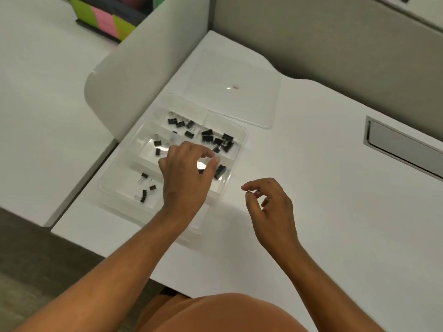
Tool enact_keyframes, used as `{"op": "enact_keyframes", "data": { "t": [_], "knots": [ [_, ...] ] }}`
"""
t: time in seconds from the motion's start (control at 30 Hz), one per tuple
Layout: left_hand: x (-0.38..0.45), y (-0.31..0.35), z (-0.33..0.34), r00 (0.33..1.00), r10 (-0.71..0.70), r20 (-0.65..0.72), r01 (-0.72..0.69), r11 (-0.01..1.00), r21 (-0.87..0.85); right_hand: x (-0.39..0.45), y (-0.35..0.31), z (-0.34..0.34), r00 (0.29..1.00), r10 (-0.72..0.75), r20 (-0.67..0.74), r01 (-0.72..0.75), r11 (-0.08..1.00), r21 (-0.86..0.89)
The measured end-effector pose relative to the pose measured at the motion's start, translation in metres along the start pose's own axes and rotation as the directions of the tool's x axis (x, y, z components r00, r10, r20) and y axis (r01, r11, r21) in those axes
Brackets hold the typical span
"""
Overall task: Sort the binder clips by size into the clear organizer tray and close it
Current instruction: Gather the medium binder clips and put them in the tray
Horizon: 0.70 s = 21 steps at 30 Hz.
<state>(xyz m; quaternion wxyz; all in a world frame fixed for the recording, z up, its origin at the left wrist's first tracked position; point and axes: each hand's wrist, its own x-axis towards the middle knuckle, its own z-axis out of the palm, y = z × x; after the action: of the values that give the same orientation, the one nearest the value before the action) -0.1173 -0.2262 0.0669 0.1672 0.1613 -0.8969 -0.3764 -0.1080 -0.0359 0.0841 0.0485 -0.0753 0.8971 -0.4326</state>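
Observation:
The clear organizer tray [112, 178] lies on the white desk with black binder clips spread over its compartments. A heap of larger clips [217, 139] fills the far right compartment, and small clips [181, 123] lie in the far left one. A few tiny clips [145, 188] sit near the front left. One large clip [220, 171] rests just right of my left hand [187, 173], which hovers over the tray with thumb and forefinger nearly touching; I see nothing between them. My right hand [271, 207] floats over the desk right of the tray, fingers loosely curled and holding nothing.
The tray's clear lid [239, 92] lies flat on the desk behind the tray. A grey partition [134, 75] stands to the left. A recessed metal cable slot [402, 147] is at the right. Coloured sticky notes [105, 22] sit on the neighbouring desk.

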Motion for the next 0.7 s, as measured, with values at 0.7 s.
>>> {"op": "enact_keyframes", "data": {
  "t": [0.7],
  "knots": [
    [-0.205,0.267,0.224,0.557,0.667,0.495,-0.585,0.738,-0.336,-0.154,0.201,-0.27,0.807,0.358,-0.47,-0.317,0.933,0.167]
  ]
}}
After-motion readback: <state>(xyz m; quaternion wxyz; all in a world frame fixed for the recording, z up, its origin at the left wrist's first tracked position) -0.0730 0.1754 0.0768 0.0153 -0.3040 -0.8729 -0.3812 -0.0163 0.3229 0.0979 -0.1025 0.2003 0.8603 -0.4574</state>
